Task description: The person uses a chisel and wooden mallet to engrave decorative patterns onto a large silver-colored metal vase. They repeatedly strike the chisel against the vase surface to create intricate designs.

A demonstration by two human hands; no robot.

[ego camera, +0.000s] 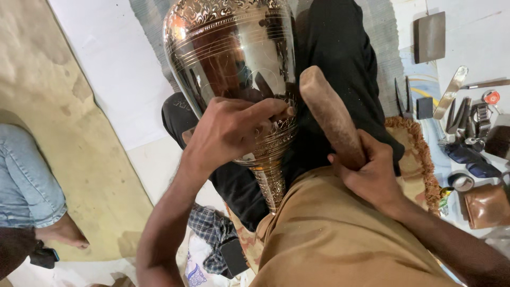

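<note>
While the vase: large engraved metal vase (pixel 234 69) lies tilted across the person's lap, narrow end toward the body, under the left hand's fingers
Left hand: left hand (pixel 228 130) pressed on the vase's patterned band, fingers (pixel 268 110) nearly closed around a thin dark chisel (pixel 264 85) whose tip meets the metal just beyond the fingertips
Right hand: right hand (pixel 369 172) wrapped fully shut on the lower end of a wooden mallet (pixel 332 114), whose head rises above the fingers, near the chisel
Risk: as I judge it, a blow landing off the chisel could strike the left fingers or dent the polished wall; the rounded vase could also roll on the lap, making the tip skid and scratch
Packages: right of the right-hand fingers, on the floor (pixel 478 48), lie loose metal tools (pixel 451 101), a small red-and-white round lid (pixel 491 97), a tape roll (pixel 461 182) and a brown pouch (pixel 486 206); no label readable
</note>
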